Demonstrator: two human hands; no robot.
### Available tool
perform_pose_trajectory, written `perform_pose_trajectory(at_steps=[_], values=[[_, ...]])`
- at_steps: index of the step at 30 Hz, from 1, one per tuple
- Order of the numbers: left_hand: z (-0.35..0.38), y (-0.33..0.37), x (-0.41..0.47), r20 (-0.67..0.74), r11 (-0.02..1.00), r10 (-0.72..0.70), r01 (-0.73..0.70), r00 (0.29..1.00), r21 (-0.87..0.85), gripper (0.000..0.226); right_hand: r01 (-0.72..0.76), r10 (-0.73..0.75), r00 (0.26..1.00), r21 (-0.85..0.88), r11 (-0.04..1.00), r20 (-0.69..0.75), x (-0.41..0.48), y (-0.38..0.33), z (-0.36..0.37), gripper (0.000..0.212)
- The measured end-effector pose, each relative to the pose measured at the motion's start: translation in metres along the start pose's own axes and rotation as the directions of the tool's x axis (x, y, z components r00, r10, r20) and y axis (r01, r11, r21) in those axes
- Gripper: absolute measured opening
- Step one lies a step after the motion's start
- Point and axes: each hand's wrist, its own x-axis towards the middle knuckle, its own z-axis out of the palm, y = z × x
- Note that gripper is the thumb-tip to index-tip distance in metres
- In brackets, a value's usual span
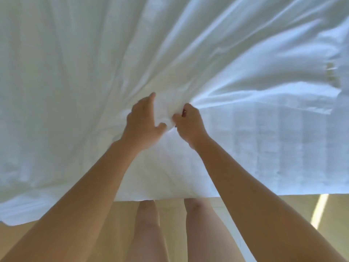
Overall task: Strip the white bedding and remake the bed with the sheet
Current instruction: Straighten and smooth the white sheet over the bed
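A white sheet fills nearly the whole view, spread over the bed and creased in folds that fan out from a bunched spot near the middle. My left hand grips that bunch from the left, thumb curled under it. My right hand pinches the same bunch from the right, close beside the left hand. On the right, the sheet's thin edge lies over a quilted white layer. The sheet's near edge hangs over the bed's side in front of my legs.
A pale wooden floor shows below the bed's edge, with a bright strip of sunlight at the right. My bare legs stand close against the bed. A small yellowish patch shows at the sheet's far right.
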Motion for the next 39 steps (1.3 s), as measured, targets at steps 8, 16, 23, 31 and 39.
perform_pose_trajectory(at_steps=[8,16,23,31,39], values=[[0.068,0.071,-0.004,0.368,0.914,0.295,-0.373,0.882,0.162,0.016,-0.244,0.299,0.872,0.187,0.952,-0.387,-0.018,0.099,-0.116,0.045],[0.081,0.118,0.017,0.185,0.986,-0.074,0.099,0.98,-0.131,0.064,-0.409,0.354,0.713,0.052,0.911,-0.606,0.082,0.089,-0.163,0.054],[0.095,0.15,0.045,0.13,0.96,-0.204,0.224,0.97,-0.167,0.034,-0.055,0.047,0.998,-0.533,0.845,-0.029,0.027,0.092,-0.159,0.015],[0.084,0.088,0.018,0.256,0.989,-0.149,0.141,0.955,0.05,0.034,-0.131,0.149,0.989,-0.38,0.916,0.018,-0.05,0.135,-0.142,0.02],[0.074,0.025,-0.071,0.632,0.833,-0.291,-0.135,0.718,0.537,0.029,-0.315,0.298,0.923,-0.031,0.949,-0.245,0.022,0.076,-0.119,0.122]])
